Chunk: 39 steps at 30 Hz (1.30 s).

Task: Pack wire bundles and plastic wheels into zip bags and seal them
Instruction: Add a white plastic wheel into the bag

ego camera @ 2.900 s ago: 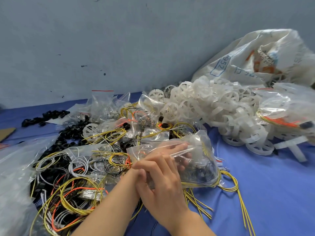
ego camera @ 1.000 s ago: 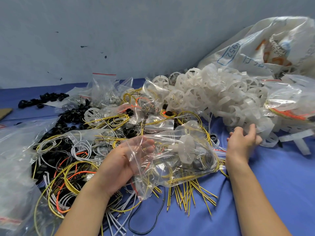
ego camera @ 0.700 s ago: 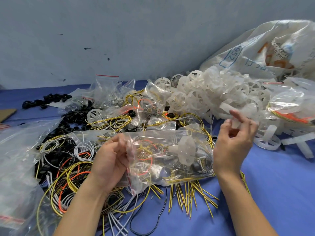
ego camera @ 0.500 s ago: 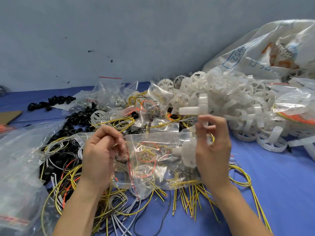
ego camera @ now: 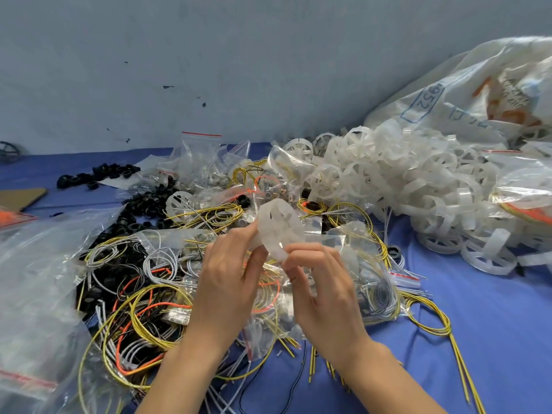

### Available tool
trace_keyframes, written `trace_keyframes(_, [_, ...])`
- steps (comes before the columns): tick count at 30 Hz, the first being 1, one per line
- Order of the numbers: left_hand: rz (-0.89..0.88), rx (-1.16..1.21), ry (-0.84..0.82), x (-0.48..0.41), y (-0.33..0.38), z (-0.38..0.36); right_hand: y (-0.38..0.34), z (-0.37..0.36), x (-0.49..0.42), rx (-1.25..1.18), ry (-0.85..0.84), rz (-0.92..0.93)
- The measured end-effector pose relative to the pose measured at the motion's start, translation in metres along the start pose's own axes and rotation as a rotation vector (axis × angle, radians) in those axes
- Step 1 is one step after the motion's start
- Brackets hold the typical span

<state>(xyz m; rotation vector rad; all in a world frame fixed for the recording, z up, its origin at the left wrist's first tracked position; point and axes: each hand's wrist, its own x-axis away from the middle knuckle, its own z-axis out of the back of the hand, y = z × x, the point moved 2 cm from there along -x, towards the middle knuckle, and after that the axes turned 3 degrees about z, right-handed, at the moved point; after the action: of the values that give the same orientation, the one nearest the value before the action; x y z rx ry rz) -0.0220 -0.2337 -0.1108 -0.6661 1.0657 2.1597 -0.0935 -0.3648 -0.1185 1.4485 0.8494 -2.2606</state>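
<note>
Blue cloth-covered table (ego camera: 493, 324), and it's crowded: white plastic wheels (ego camera: 403, 186) heaped at the right, a printed sack (ego camera: 478, 94) behind them, coiled wire bundles (ego camera: 143, 309) tangled at the left, black rings (ego camera: 98, 174) and zip bags (ego camera: 200, 156) further back.

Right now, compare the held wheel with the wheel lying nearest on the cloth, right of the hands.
The held wheel is raised, pinched by the left hand and right hand; the cloth wheel lies untouched. The held wheel shows mostly its rim; the cloth wheel lies flat, spokes showing. Both are translucent white plastic.
</note>
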Motion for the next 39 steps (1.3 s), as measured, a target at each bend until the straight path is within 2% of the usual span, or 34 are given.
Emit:
trace_keyframes(5, [0.058, 0.055, 0.026, -0.001, -0.005, 0.002, -0.003, 0.003, 0.001, -0.067, 0.034, -0.041])
trace_keyframes(7, [0.175, 0.135, 0.074, -0.002, -0.010, 0.006, -0.004, 0.004, 0.001, -0.040, -0.045, -0.005])
trace_keyframes(9, [0.325, 0.259, 0.144, -0.005, -0.016, 0.010, -0.008, -0.001, 0.001, 0.034, -0.203, 0.092])
trace_keyframes(12, [0.527, 0.612, 0.223, -0.012, -0.022, 0.015, -0.012, -0.013, 0.002, 0.139, -0.435, 0.222])
trace_keyframes(14, [0.662, 1.035, 0.192, -0.014, -0.028, 0.018, -0.012, -0.017, 0.002, 0.169, -0.514, 0.242])
trace_keyframes(16, [0.757, 1.393, 0.074, -0.015, -0.031, 0.021, -0.010, -0.016, 0.002, 0.182, -0.499, 0.222])
trace_keyframes(19, [0.784, 1.563, -0.082, -0.016, -0.034, 0.029, -0.008, -0.010, 0.004, 0.191, -0.369, 0.134])
trace_keyframes(23, [0.737, 1.474, -0.274, -0.014, -0.037, 0.041, -0.004, -0.001, 0.003, 0.076, -0.119, -0.087])
trace_keyframes(28, [0.839, 1.125, -0.542, -0.010, -0.029, 0.045, -0.001, 0.004, 0.002, -0.003, 0.054, -0.217])
trace_keyframes(31, [0.777, 0.858, -0.696, -0.007, -0.016, 0.042, -0.002, 0.004, 0.003, -0.028, 0.052, -0.193])
trace_keyframes(34, [0.664, 0.669, -0.687, -0.005, -0.006, 0.035, -0.006, 0.002, 0.003, -0.049, 0.001, -0.125])
trace_keyframes(36, [0.592, 0.618, -0.689, -0.006, 0.006, 0.030, -0.010, 0.000, 0.001, -0.032, -0.028, -0.039])
trace_keyframes(39, [0.552, 0.607, -0.792, -0.008, 0.018, 0.024, -0.014, -0.002, -0.001, -0.020, -0.043, 0.074])
